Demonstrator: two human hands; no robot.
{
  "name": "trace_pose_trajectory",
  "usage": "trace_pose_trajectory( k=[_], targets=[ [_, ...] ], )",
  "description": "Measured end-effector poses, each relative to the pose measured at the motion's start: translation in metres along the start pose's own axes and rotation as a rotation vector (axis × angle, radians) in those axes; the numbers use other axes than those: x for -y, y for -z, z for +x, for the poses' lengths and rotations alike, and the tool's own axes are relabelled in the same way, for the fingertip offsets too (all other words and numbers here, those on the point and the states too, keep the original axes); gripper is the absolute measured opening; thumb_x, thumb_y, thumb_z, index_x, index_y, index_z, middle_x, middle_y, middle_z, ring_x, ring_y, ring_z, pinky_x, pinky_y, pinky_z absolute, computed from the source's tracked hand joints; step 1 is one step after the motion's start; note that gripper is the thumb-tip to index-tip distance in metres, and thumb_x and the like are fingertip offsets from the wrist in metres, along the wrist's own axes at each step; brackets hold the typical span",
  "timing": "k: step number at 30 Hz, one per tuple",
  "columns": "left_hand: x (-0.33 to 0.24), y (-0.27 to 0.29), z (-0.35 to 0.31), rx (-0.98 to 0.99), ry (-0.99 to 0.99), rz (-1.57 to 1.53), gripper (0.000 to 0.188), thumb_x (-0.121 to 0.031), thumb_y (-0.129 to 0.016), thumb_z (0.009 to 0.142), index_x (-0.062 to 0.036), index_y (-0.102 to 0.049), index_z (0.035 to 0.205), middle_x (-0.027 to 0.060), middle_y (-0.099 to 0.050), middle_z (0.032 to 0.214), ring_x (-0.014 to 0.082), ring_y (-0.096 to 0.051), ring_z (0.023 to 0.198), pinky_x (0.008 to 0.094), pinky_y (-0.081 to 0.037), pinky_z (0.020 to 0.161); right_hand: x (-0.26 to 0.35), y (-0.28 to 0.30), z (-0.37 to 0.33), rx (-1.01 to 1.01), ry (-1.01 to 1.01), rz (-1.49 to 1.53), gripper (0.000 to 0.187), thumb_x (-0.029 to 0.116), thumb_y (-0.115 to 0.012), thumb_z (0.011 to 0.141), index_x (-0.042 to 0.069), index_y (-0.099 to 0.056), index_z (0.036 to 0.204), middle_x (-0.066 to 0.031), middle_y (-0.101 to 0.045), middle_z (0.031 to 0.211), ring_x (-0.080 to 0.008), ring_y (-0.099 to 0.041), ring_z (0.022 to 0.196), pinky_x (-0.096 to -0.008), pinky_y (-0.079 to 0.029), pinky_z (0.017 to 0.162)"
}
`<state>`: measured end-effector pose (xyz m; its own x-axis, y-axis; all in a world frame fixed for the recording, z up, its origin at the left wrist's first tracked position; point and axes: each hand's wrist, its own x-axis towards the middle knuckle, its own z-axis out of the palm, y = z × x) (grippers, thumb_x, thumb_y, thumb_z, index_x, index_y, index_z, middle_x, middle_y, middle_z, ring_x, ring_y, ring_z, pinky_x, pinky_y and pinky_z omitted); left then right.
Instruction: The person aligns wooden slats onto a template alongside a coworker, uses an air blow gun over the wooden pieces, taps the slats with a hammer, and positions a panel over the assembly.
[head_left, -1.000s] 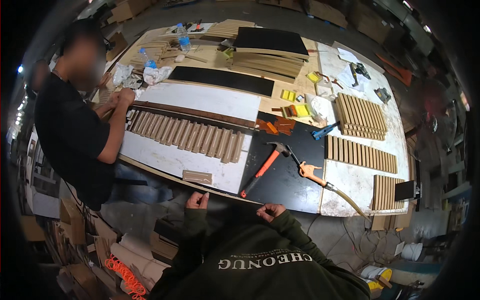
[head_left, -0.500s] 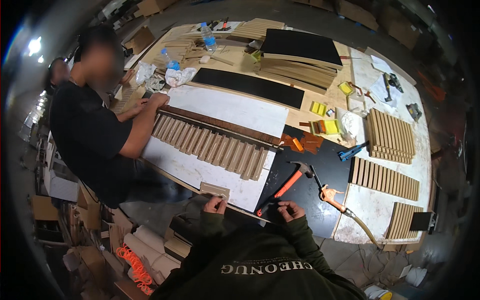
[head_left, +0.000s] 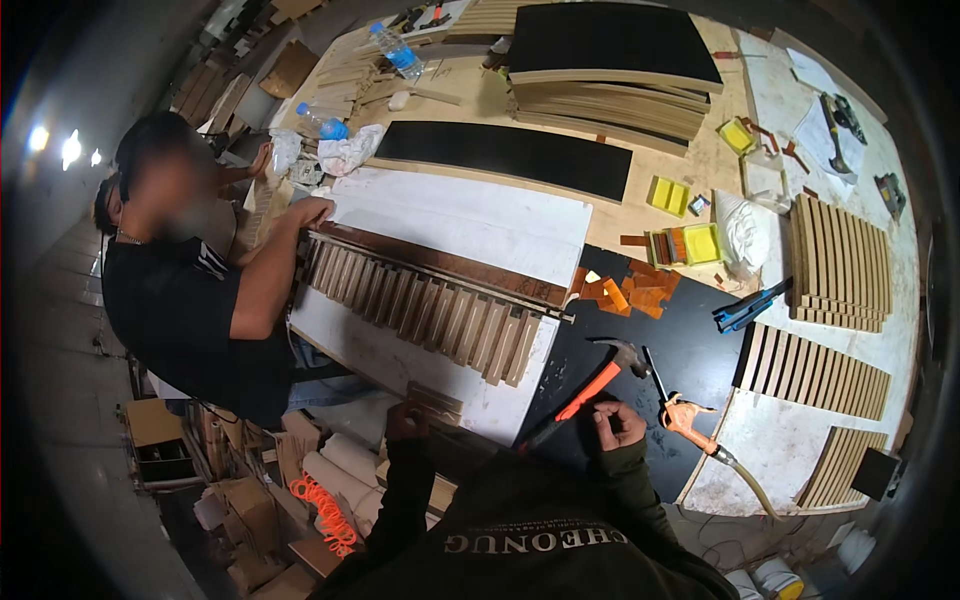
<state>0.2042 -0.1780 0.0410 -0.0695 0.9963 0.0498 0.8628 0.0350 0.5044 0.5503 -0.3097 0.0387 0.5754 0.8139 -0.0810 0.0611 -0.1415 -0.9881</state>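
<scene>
At your far left, a co-worker in a black T-shirt [head_left: 190, 310] leans over the bench [head_left: 765, 440], with one arm reaching to the end of a long row of narrow brown wooden strips [head_left: 425, 312]. That row slants down toward your right, and each strip points roughly from you to the far side.

Nearer you, at the bench's front edge, is your left hand [head_left: 406, 422]. It sits in shadow, so I cannot tell whether its fingers pinch anything. A short, flat brown wooden piece [head_left: 436, 399] lies just ahead and to the right of it, near or against the fingertips. Its long axis runs crosswise, sloping down to the right, close to parallel with the front edge. Your left hand is by far the nearer one, at the piece's left end.

Further right, a claw hammer with a red-orange handle [head_left: 588, 391] lies diagonally on a smooth black panel [head_left: 690, 345], head away from you. Just right of its handle hangs your right hand [head_left: 622, 425], fingers curled inward, nothing visible in them; whether the tips meet I cannot tell. Beyond it is an orange air blow gun [head_left: 688, 415], its dark nozzle pointing away from you.
</scene>
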Motion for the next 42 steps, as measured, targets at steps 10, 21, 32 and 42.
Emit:
trace_pose_trajectory(
  k=[10,21,32,42],
  targets=[
    [0.145,-0.028,0.033,0.174,0.745,-1.261,0.051,-0.059,-0.048,0.083,-0.0095,-0.058,0.087,0.0072,-0.06,0.076,0.0264,-0.058,0.066,0.0373,-0.043,0.058,0.009,0.006,0.007,0.037,-0.001,-0.038,0.008,0.007,-0.068,0.08,0.002,-0.065,0.086,-0.0094,-0.064,0.076,-0.021,-0.063,0.068,-0.0286,-0.049,0.064],
    [0.05,-0.027,0.01,0.012,0.657,-0.823,0.044,-0.045,-0.062,0.086,-0.0087,-0.056,0.111,0.0153,-0.063,0.094,0.0305,-0.061,0.079,0.0458,-0.051,0.069,0.01,0.007,0.007,0.068,0.024,-0.064,0.011,0.007,-0.067,0.082,0.0,-0.065,0.09,-0.0113,-0.063,0.078,-0.0216,-0.064,0.071,-0.029,-0.05,0.064],
    [0.064,-0.051,0.0,0.025,0.19,-0.486,0.098,0.01,-0.068,0.067,-0.0132,-0.023,0.151,0.009,-0.052,0.103,0.0164,-0.057,0.077,0.0284,-0.051,0.068,-0.013,-0.005,-0.003,-0.012,-0.057,0.014,0.015,0.013,-0.066,0.088,-0.002,-0.066,0.092,-0.0064,-0.067,0.079,-0.0097,-0.059,0.071,-0.0255,-0.048,0.066],
    [0.066,-0.047,0.019,0.218,0.096,-0.513,0.106,0.009,-0.071,0.067,-0.0112,-0.014,0.153,0.0151,-0.055,0.106,0.0184,-0.057,0.086,0.0317,-0.05,0.072,-0.03,-0.004,-0.012,0.029,0.049,-0.057,0.017,0.016,-0.065,0.091,-0.001,-0.066,0.093,-0.0031,-0.066,0.08,-0.0078,-0.059,0.072,-0.0248,-0.048,0.068]
  ],
)
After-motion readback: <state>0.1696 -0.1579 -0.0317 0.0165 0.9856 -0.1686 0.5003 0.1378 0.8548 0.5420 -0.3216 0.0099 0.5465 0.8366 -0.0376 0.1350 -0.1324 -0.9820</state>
